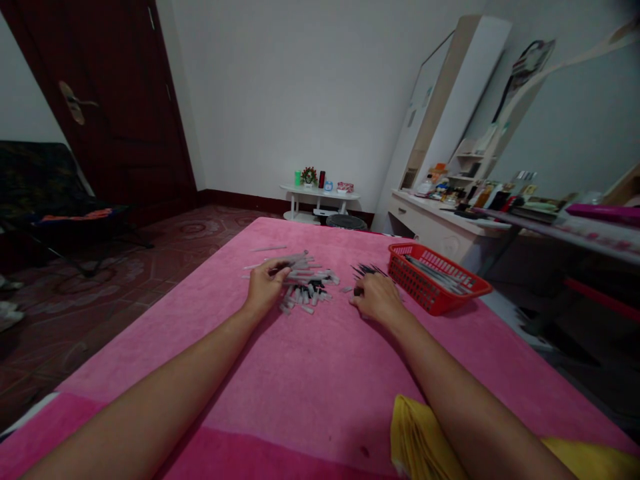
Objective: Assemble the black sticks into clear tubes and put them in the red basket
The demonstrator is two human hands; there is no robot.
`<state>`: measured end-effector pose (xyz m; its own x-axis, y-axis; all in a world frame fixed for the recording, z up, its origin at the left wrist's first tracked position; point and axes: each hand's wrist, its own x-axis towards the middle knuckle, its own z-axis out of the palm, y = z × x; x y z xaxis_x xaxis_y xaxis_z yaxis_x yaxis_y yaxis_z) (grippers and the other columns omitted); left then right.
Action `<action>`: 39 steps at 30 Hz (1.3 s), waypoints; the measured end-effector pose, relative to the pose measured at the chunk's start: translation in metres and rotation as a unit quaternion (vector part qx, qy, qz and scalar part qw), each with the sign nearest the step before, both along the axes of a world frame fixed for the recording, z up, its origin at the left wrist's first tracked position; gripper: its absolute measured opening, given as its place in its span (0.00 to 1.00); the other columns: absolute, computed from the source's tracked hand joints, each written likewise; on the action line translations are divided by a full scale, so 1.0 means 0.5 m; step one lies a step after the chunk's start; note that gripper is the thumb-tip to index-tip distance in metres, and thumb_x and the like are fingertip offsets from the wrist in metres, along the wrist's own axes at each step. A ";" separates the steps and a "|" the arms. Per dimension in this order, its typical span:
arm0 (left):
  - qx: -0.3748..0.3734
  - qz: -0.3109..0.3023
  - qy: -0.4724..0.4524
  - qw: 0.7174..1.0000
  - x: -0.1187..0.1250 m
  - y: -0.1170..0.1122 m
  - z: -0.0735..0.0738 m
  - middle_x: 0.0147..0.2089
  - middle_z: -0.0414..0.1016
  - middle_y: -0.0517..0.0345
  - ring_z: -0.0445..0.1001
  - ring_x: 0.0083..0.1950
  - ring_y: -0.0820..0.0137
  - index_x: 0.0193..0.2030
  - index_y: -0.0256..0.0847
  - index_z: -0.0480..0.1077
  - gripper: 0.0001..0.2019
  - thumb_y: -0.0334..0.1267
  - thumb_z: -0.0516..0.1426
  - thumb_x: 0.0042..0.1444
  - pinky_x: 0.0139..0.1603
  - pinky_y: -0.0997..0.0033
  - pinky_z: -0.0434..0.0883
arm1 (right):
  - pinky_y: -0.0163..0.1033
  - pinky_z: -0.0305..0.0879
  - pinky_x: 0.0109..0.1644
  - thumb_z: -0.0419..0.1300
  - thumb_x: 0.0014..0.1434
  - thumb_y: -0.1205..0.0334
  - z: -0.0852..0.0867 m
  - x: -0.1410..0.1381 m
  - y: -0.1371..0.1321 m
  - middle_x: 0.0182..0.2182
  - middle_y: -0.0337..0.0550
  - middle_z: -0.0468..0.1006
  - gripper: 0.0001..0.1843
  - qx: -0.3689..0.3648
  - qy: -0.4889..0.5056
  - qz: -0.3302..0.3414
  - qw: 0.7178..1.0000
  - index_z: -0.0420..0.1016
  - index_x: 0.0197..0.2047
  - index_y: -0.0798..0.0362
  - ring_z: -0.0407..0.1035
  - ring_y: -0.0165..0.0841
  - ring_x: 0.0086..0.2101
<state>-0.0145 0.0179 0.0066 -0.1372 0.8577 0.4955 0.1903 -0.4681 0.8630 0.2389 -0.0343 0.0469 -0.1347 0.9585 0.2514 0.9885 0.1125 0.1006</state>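
Observation:
My left hand [267, 285] is closed, thumb against fingers, on a thin grey pen barrel at the near side of a loose pile of pen barrels [303, 262]. Just in front of it lie several short clear pen caps [303, 297] and small black pieces [316, 285]. My right hand [379, 297] rests low on the cloth with curled fingers, beside a fan of thin dark pen refills [367, 269]. Whatever its fingertips hold is hidden. One short clear piece [346, 289] lies between the hands.
To the right, a red plastic basket [435, 293] holds several long grey pens [443, 277]. Pink cloth [300, 373] covers the work surface. A yellow cloth [420, 433] lies under my right forearm. Behind stand a small white table [320, 192] and a dark round stool [346, 221].

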 end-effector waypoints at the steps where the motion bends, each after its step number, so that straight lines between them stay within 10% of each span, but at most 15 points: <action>1: 0.002 0.001 0.004 1.000 0.000 0.000 -0.001 0.40 0.79 0.49 0.76 0.42 0.62 0.39 0.34 0.76 0.13 0.38 0.58 0.48 0.48 0.60 0.71 | 0.41 0.60 0.38 0.65 0.50 0.51 0.000 -0.001 -0.001 0.35 0.51 0.79 0.13 -0.008 -0.009 -0.010 1.000 0.81 0.32 0.52 0.70 0.42 0.39; 10: 0.111 -0.013 0.157 0.981 -0.006 0.000 -0.011 0.39 0.79 0.51 0.75 0.43 0.62 0.38 0.38 0.76 0.08 0.36 0.58 0.53 0.47 0.60 0.70 | 0.38 0.61 0.38 0.59 0.56 0.59 0.009 -0.014 -0.006 0.35 0.49 0.81 0.10 -0.004 0.100 -0.015 0.995 0.80 0.38 0.51 0.73 0.39 0.37; 18: 0.206 -0.074 0.286 0.933 0.005 -0.023 0.002 0.37 0.77 0.51 0.73 0.43 0.63 0.41 0.41 0.76 0.08 0.36 0.58 0.56 0.44 0.62 0.69 | 0.34 0.62 0.39 0.60 0.52 0.67 -0.001 -0.022 0.011 0.35 0.42 0.81 0.11 0.060 0.300 0.115 0.945 0.78 0.40 0.53 0.73 0.34 0.36; 29: 0.192 -0.068 0.296 0.933 0.006 -0.022 0.000 0.36 0.77 0.51 0.73 0.42 0.64 0.41 0.41 0.76 0.08 0.37 0.57 0.57 0.44 0.62 0.69 | 0.37 0.60 0.42 0.58 0.58 0.60 -0.011 -0.006 -0.001 0.40 0.47 0.79 0.10 0.006 0.117 0.003 0.993 0.78 0.42 0.50 0.71 0.37 0.42; 39: 0.191 -0.068 0.295 0.934 0.011 -0.019 -0.002 0.38 0.78 0.50 0.73 0.44 0.62 0.43 0.41 0.76 0.10 0.40 0.57 0.57 0.46 0.60 0.68 | 0.36 0.60 0.43 0.56 0.59 0.63 -0.022 -0.087 -0.006 0.40 0.45 0.76 0.12 0.026 0.123 0.096 0.987 0.78 0.44 0.48 0.68 0.36 0.43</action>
<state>-0.0089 0.0083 0.0056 0.3531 0.5926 0.7240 0.4960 -0.7747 0.3922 0.1954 -0.0374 0.0359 -0.2414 0.9062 0.3471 0.9447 0.3013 -0.1296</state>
